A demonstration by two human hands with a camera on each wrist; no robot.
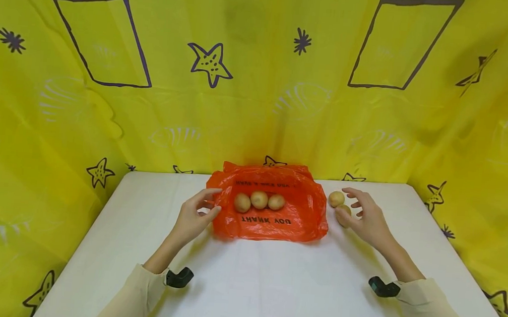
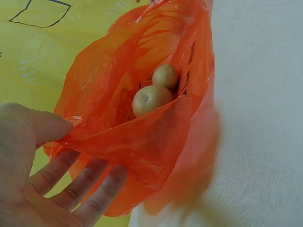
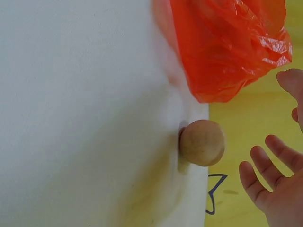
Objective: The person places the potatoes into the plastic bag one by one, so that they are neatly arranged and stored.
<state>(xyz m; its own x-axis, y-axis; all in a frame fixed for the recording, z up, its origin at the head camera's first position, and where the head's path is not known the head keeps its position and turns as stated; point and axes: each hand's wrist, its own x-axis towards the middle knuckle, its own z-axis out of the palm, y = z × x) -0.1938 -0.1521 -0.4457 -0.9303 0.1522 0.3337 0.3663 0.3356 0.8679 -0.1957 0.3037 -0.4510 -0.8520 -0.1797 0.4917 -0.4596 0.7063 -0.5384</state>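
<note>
3 potatoes (image 1: 259, 200) in bag (image 1: 307, 220), 2 loose ones (image 1: 336, 199) still outside.
Left hand (image 1: 192, 219) pinches bag rim; right hand (image 1: 371, 224) empty, fingers apart.

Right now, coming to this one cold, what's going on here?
A person's left hand pinches the edge of an open red plastic bag. Three round, potato-like items show inside it. The right hand, holding nothing, is close to two more on the white table beside the bag.

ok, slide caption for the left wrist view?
Left hand holds a red plastic bag by its rim, two round tan potato-like items visible inside.
</note>
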